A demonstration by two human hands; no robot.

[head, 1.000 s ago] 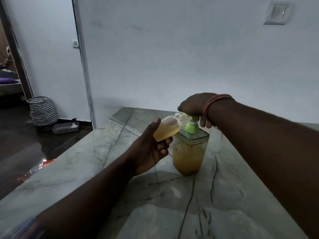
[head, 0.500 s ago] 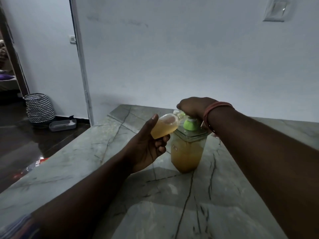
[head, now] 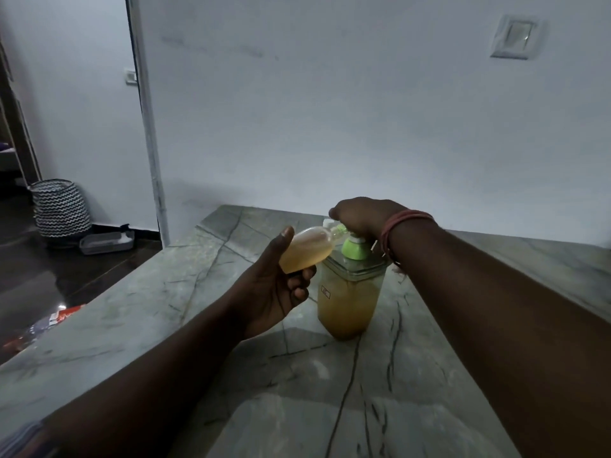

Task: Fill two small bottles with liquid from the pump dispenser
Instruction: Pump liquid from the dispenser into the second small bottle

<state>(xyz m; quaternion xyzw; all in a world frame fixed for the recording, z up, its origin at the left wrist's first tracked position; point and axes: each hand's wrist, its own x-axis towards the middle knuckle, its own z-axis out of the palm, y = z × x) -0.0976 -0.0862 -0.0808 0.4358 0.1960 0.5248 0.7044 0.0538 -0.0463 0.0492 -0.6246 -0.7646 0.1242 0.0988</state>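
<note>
Far off to the left of both hands, on the dark floor by the wall, stands a zigzag-patterned basket [head: 61, 208] with a shallow grey tray [head: 106, 241] just beside it.

The left forearm comes up from the lower left corner across the marble counter [head: 139, 312], the wrist turned so the palm faces inward. The left hand [head: 274, 289] grasps a small bottle [head: 305, 248]: the thumb lies stretched along the bottle's near side, the other fingers are curled underneath. The bottle is tilted nearly on its side, its base in the palm and its neck pointing right and slightly up, towards the nozzle under the right hand. Amber liquid fills much of it.

Just right of the left hand, the pump dispenser [head: 347, 302] stands upright on the counter, a clear square container partly full of the same amber liquid, with a green pump collar [head: 354, 248] on its lid.

The right arm reaches in from the right edge, forearm sloping down to the wrist, which bears reddish bands [head: 398, 226]. The right hand [head: 363, 216] sits palm-down on top of the pump head, covering it, fingers bent over it; whether they clasp it or only press cannot be told.
</note>
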